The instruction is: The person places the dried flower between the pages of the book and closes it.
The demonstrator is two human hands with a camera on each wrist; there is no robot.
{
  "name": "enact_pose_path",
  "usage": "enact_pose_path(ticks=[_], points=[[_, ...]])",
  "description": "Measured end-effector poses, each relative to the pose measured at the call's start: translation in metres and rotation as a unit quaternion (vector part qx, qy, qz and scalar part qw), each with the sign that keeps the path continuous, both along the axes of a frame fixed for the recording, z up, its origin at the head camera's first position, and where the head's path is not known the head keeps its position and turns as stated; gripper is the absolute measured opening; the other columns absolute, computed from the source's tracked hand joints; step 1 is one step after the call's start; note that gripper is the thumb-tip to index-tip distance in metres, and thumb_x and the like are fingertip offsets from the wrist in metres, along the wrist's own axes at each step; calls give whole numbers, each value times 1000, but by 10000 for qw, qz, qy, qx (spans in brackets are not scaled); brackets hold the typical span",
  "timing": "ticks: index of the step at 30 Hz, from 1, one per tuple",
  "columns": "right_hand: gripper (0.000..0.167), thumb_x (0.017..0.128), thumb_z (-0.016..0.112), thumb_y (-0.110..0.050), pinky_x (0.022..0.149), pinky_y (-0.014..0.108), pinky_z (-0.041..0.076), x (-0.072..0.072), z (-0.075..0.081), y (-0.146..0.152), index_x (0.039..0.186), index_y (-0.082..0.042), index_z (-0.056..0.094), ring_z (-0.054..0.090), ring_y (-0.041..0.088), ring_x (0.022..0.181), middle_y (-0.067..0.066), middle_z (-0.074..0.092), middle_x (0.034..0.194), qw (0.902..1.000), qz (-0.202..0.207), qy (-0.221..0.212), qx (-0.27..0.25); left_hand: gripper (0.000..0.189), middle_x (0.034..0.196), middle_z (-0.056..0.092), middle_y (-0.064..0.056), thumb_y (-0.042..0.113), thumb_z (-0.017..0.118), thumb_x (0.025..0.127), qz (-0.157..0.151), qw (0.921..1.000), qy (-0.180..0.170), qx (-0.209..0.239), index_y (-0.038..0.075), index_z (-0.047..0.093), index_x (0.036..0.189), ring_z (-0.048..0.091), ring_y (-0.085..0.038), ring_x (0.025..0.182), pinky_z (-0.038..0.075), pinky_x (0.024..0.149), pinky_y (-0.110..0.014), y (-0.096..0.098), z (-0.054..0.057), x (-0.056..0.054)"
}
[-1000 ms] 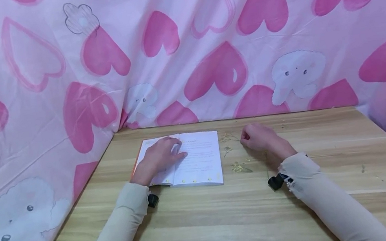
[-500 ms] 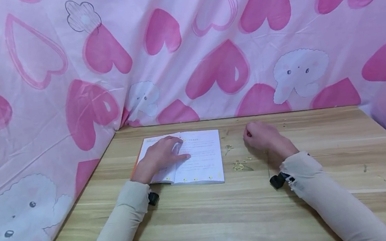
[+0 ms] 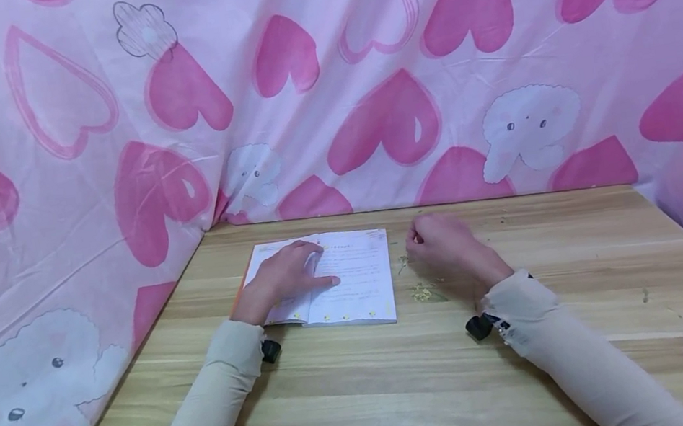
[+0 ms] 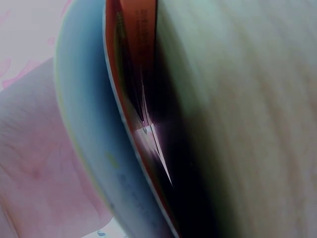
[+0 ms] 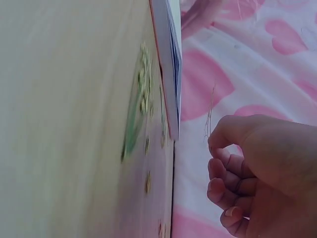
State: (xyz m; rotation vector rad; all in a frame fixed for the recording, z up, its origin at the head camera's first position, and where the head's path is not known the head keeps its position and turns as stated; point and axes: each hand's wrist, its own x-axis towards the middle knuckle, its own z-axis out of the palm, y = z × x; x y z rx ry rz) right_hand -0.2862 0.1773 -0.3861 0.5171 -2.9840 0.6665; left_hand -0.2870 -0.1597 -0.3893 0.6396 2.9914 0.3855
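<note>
An open book (image 3: 362, 290) with an orange cover edge lies on the wooden table. My left hand (image 3: 287, 271) rests over it, fingers on the left page and thumb stretched onto the right page. In the left wrist view the book's curved pages and orange cover (image 4: 141, 29) fill the middle, beside part of the left hand (image 4: 39, 163). Right of the book, my right hand (image 3: 447, 242) pinches a thin dried flower sprig (image 5: 210, 111) between thumb and forefinger. Its other fingers are curled. In the head view a yellowish tip shows near the page's upper right corner.
Dried yellow flowers (image 3: 421, 293) with green stems lie on the table right of the book, with small loose bits nearby. Several more tiny bits lie at the table's right. A pink heart-print cloth (image 3: 381, 120) hangs behind and along both sides.
My right hand first shifts slightly right with the sprig picked up from the table, then moves left towards the book's upper right corner. The left hand stays on the book, its thumb slightly lower.
</note>
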Motion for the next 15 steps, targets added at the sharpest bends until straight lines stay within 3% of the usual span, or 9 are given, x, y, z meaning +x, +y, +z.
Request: enact_pose_path(ticks=[10,15], points=[[13,96,66,-18,58,29,43,1,0,-39,85,-18,70,56,13,68,-4,64,77,9992,382,63,124,87,154,61,-12,68,78,90,17,10000,-8,-62,14,57,154,61,-31,139,52,115,-52,1,0,-1],[9,98,70,-21,66,29,48,0,-2,-57,91,-17,72,60,14,73,-3,69,84,9984,428,95,345,87,152,62,-13,67,77,90,71,9999,32,-153,13,56,155,63,-31,134,53,113,-52,3,0,0]])
